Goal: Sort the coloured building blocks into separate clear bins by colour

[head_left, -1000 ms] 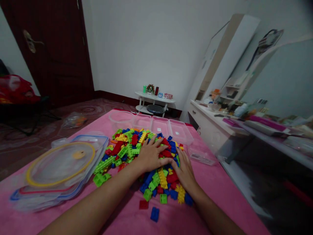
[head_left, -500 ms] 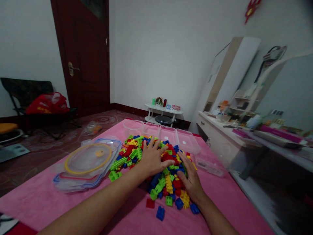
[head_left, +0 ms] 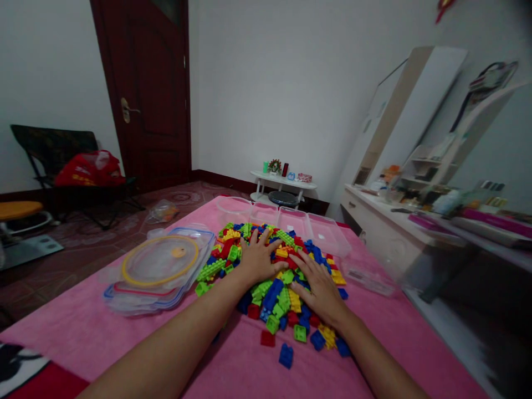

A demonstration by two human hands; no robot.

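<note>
A heap of toy building bricks (head_left: 272, 299) in red, blue, green and yellow lies on the pink cloth (head_left: 233, 366). My left hand (head_left: 260, 259) rests on the heap's upper middle, palm down with its fingers spread. On the right side of the pile, my right hand (head_left: 318, 285) lies flat with fingers apart, touching bricks. Neither hand grips a brick. A loose red brick (head_left: 267, 338) and a blue brick (head_left: 286, 355) sit at the near edge of the heap. Bricks beneath both palms are hidden.
Left of the heap lies a stack of clear lids (head_left: 160, 266) with coloured rims. Behind it stand clear plastic containers (head_left: 328, 233), and a clear lid-like piece (head_left: 369, 281) lies to the right. Farther right is a cluttered white dressing table (head_left: 374, 216).
My right hand has moved inward and up over the bricks, closer to my left hand. Some bricks have shifted under the hands. The view has turned slightly left.
</note>
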